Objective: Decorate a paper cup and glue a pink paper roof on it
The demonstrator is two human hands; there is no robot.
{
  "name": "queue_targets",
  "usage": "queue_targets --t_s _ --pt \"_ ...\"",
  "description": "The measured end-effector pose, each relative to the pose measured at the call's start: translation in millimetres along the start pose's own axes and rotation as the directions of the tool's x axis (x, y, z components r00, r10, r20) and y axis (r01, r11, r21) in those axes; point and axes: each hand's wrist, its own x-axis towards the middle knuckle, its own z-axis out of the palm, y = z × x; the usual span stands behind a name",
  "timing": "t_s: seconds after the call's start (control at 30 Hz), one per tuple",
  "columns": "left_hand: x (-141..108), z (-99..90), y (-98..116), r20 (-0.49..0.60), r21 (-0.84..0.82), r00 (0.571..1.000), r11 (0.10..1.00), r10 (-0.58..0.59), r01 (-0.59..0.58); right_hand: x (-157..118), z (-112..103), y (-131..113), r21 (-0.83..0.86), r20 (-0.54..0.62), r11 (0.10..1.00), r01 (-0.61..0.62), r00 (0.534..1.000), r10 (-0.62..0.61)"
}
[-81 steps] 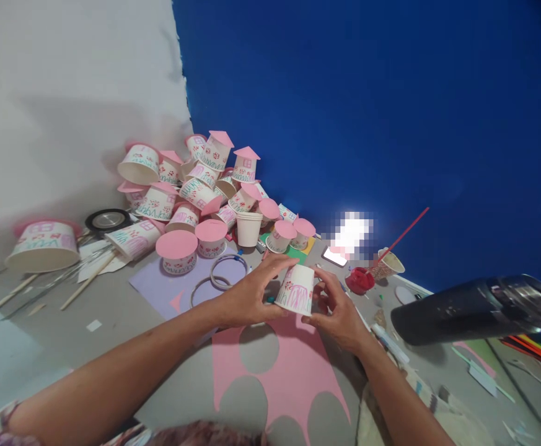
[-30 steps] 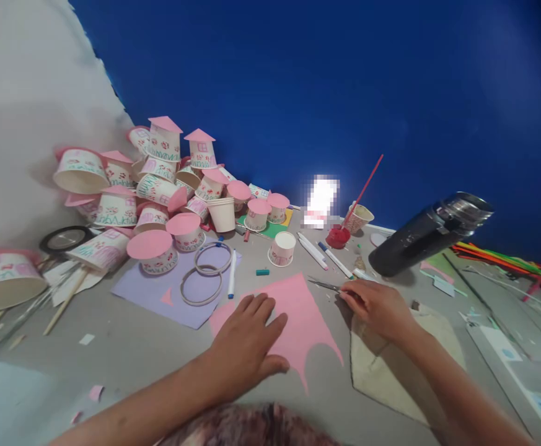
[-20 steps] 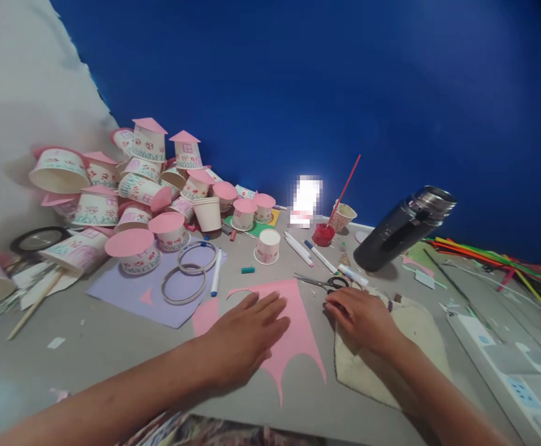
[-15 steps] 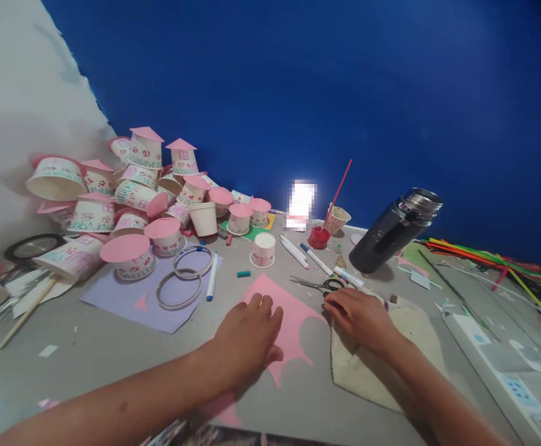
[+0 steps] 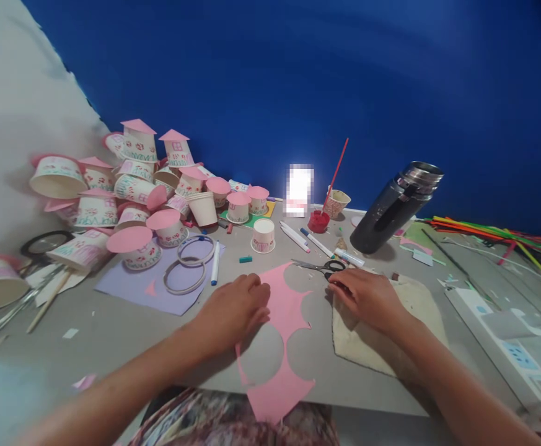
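My left hand (image 5: 237, 306) lies over the left edge of a pink paper sheet (image 5: 289, 306), its fingers curled in and its thumb against the paper. Round cutouts leave scalloped edges and a large hole in the sheet, whose near end hangs over the table edge toward my lap. My right hand (image 5: 367, 297) has its fingers bent at the handles of a pair of scissors (image 5: 319, 266), blades pointing left beside the sheet's top corner. Part of the handles is hidden by my fingers. Under my right hand lies a cream cloth (image 5: 384, 347).
Pink-topped paper cups (image 5: 135, 167) are piled at left. Purple paper (image 5: 126, 285) with tape rings (image 5: 184, 277) lies nearer. One white cup (image 5: 263, 236), markers (image 5: 293, 237), a red pot (image 5: 318, 222) and a dark flask (image 5: 393, 210) stand or lie farther back. A power strip (image 5: 497, 334) lies right.
The pink sheet has slid toward me and turned, showing more of its cutouts. My left hand has moved from on top of it to its left edge. The scissors have hardly moved.
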Motion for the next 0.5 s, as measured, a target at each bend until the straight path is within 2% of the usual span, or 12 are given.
queue_targets --t_s 0.07,0.1,0.17,0.23,0.3,0.37,0.43,0.5 --pt "-14.3 -7.2 -18.2 -0.072 -0.141 0.975 0.965 0.213 -0.221 -5.3 -0.4 -5.1 0.022 0.003 0.999 0.035 0.999 -0.035" --pt "-21.2 -8.7 -26.1 -0.055 -0.173 0.963 0.947 0.264 -0.27 -7.7 -0.1 -6.9 0.031 0.006 0.998 0.049 0.999 -0.05" --pt "-30.2 -7.0 -33.2 -0.026 -0.179 0.958 0.942 0.284 -0.284 -10.3 1.0 -8.9 0.04 0.009 0.997 0.062 0.998 -0.062" --pt "-30.9 -0.5 -25.8 0.028 -0.106 0.976 0.972 0.215 -0.211 -9.4 2.0 -9.4 0.035 0.01 0.998 0.055 0.998 -0.055" --pt "-24.7 7.0 -7.9 0.059 0.011 0.993 0.995 0.099 -0.099 -5.4 2.2 -9.7 0.03 0.007 0.998 0.053 0.999 -0.053" --pt "-15.7 12.4 12.5 0.016 0.124 0.999 0.991 -0.044 0.042 0.4 1.5 -10.4 0.025 0.003 0.998 0.055 0.998 -0.055" --pt "-7.8 13.5 28.1 -0.002 0.164 0.996 0.982 -0.091 0.09 7.6 0.5 -10.9 0.012 -0.002 0.999 0.051 0.999 -0.051" --pt "-4.0 10.6 34.0 0.02 0.152 0.993 0.982 -0.118 0.113 16.0 -0.2 -9.8 -0.012 -0.009 0.999 0.04 0.999 -0.04"
